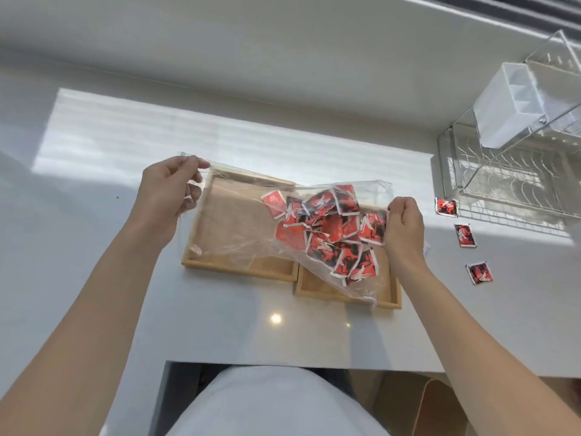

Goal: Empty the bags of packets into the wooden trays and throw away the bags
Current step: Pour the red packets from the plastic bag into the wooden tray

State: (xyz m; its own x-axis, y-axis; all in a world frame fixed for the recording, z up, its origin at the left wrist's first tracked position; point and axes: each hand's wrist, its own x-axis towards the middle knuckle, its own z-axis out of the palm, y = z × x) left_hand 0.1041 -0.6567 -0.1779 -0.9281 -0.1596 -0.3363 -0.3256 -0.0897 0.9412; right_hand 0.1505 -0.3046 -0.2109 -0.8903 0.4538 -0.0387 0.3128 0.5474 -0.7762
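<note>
I hold a clear plastic bag stretched sideways above two wooden trays. My left hand pinches the bag's left end, and my right hand grips its right end. Several red and black packets are bunched inside the bag's right half. The left wooden tray lies under the bag's empty part. The right wooden tray sits under the packets, mostly hidden by them. Whether any packets lie in the trays I cannot tell.
Three loose red and black packets lie on the white counter to the right of the trays. A metal dish rack with a clear plastic container stands at the far right. The counter's front edge is near my body.
</note>
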